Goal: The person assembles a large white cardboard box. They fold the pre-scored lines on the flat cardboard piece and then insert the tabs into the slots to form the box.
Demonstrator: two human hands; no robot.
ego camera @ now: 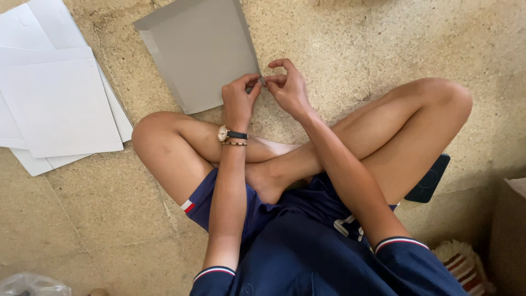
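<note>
Both hands, left hand [239, 98] and right hand [287, 87], pinch the near right edge of a grey card [200, 52] on the floor [356, 38]. White sheets [55, 93] lie in a pile to the left.

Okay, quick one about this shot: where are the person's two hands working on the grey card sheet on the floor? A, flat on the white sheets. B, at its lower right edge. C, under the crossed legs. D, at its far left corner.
B: both the left hand and the right hand pinch together at the lower right edge of the grey card sheet, away from the white sheets.
</note>
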